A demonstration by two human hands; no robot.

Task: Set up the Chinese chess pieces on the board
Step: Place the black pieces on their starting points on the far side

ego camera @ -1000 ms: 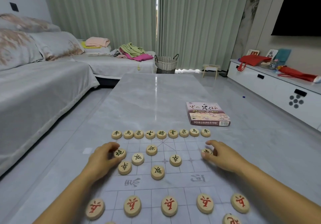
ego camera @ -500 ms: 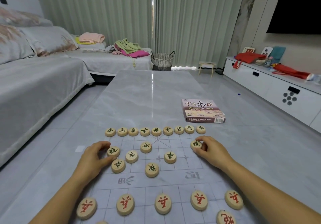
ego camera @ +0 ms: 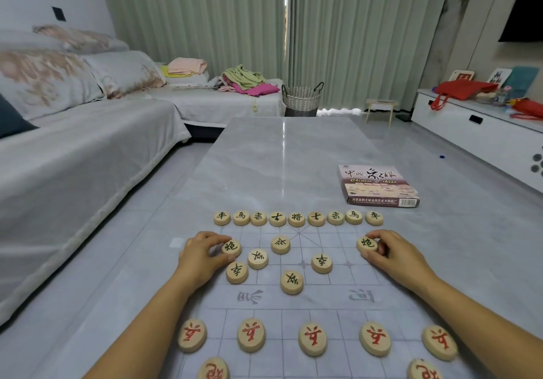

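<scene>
Pale bare-looking wood on the far-row pieces [ego camera: 296, 219], matt, smooth on top. Same wood on the left cannon piece [ego camera: 231, 246] and right cannon piece [ego camera: 367, 243], with dark inked characters. Red-inked characters on the near pieces [ego camera: 313, 339], same matt wood.

Board [ego camera: 308, 300]: thin translucent sheet, plastic-like, faintly frosted, grey printed lines.

Table [ego camera: 282, 158]: grey marble-look top, polished and glossy, with a bright streak of reflected light.

Box [ego camera: 376, 184]: printed card, slight sheen.

Basket [ego camera: 301, 99]: coarse weave, dark loop handles.

Curtains [ego camera: 205, 20]: pleated pale green cloth, matt.

Sofa cover [ego camera: 73, 158]: soft grey cloth, matt.

Cabinet [ego camera: 470, 137]: white, smooth.
</scene>
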